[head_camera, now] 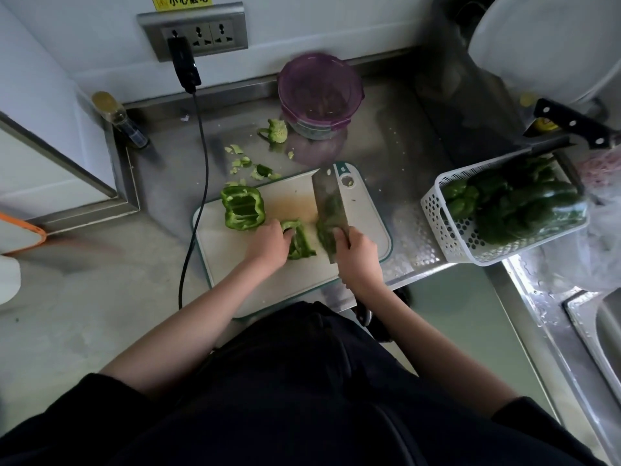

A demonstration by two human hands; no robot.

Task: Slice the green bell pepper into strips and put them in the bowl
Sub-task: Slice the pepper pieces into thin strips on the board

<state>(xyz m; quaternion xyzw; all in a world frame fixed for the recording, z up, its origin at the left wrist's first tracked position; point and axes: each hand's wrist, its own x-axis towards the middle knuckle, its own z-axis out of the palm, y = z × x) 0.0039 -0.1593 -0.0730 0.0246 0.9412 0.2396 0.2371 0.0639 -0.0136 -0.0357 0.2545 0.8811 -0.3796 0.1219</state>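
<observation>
On the white cutting board (366,216) lies a hollow green pepper half (242,207) at the left. My left hand (268,245) holds down a smaller pepper piece (300,242) with curled fingers. My right hand (357,255) grips the handle of a cleaver (329,200), whose blade stands on the board just right of that piece. Cut green strips (324,235) lie against the blade. The purple-rimmed clear bowl (320,95) stands behind the board, its contents unclear.
Pepper core (276,130) and scraps (248,166) lie on the steel counter behind the board. A white basket of whole peppers (510,210) sits right. A black cord (198,183) hangs left of the board. Another knife (571,124) rests far right; sink (601,327) lower right.
</observation>
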